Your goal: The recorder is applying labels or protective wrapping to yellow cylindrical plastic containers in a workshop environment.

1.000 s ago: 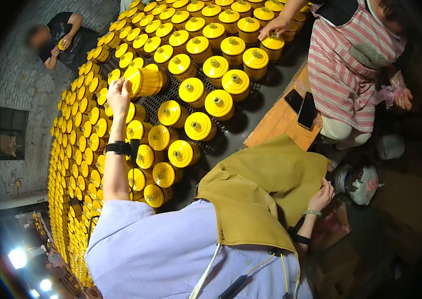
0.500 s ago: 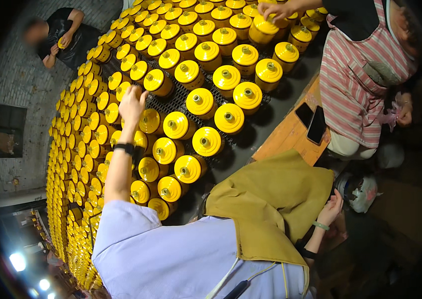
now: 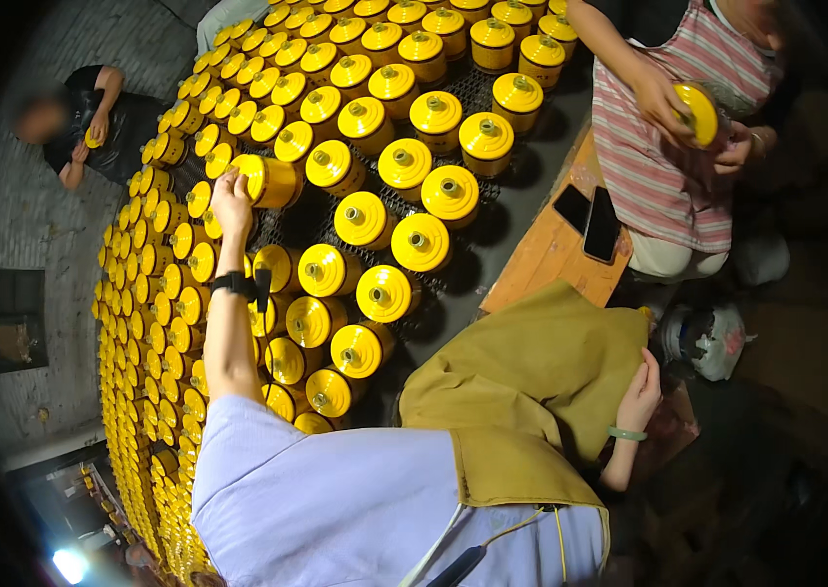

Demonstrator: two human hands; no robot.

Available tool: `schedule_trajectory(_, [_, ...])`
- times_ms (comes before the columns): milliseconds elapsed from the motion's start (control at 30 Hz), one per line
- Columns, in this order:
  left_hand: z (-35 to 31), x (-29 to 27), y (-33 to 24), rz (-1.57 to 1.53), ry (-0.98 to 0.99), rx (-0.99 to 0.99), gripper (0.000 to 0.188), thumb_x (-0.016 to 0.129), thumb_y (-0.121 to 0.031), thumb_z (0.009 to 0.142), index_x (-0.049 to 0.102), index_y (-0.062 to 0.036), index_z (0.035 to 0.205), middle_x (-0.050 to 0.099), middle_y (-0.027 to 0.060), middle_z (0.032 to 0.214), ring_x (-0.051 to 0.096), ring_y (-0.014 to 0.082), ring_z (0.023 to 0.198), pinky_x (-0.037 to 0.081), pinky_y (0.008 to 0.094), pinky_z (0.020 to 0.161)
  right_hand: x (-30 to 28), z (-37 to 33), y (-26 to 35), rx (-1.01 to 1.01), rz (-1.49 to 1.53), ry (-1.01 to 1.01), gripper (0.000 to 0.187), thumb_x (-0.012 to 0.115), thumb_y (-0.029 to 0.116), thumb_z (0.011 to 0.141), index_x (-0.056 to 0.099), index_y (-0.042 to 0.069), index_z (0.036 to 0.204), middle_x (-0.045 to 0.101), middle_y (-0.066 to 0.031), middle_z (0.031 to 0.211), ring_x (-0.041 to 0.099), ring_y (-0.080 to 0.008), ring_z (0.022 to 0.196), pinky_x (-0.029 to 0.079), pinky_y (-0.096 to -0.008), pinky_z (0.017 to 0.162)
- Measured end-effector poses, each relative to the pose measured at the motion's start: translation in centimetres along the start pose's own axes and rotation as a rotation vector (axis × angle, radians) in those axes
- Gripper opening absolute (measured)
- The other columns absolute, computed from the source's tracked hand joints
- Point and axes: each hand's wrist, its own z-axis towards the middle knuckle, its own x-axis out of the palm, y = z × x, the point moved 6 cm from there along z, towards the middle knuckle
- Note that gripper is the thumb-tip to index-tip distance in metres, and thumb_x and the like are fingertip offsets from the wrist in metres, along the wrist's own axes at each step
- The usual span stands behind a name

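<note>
My left hand, at the end of an outstretched arm with a black wristband, is closed at the top of a yellow canister. That canister tips sideways, its round lid facing left toward my fingers and its body to the right. Around it stand many matching canisters with stepped yellow lids and short metallic knobs. At the right, my right hand, with a green bangle at its wrist, has its fingers stretched out. It lies beside the edge of my olive apron and holds nothing visible.
The canisters stand on a dark mesh surface. An orange wooden board bears two phones. Across it, a co-worker in a striped apron holds a yellow canister. Another person works at upper left. A whitish bundle sits right.
My left hand has shifted left, and a canister is now tipped in its grip. My right hand has drawn back from the whitish bundle. The striped-apron co-worker has lifted a canister off the rows.
</note>
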Motion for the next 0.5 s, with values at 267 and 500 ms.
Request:
schedule_trajectory(267, [-5.8,-3.7,-18.8,-0.708,0.622,-0.005,0.019,0.05,-0.004,0.098,0.063,0.0051,0.109,0.062,0.0086,0.122,0.056,0.0111,0.103,0.043,0.0258,0.093,5.5,2.1,4.7,0.145,0.344,0.317,0.037,0.042,-0.004,0.095,0.06,0.007,0.126,0.066,-0.0104,0.099,0.065,-0.0178,0.088,0.052,-0.0288,0.078])
schedule_trajectory(500, [-23.3,7.8,-36.3,-0.91,1.329,0.232,0.023,0.052,-0.008,0.098,0.061,0.0063,0.115,0.061,0.0084,0.114,0.055,0.0142,0.107,0.043,0.0288,0.095,6.1,1.5,11.4,-0.15,0.67,0.417,0.032,0.071,-0.004,0.078,0.064,0.003,0.109,0.06,-0.0079,0.091,0.062,-0.0155,0.074,0.05,-0.0265,0.068])
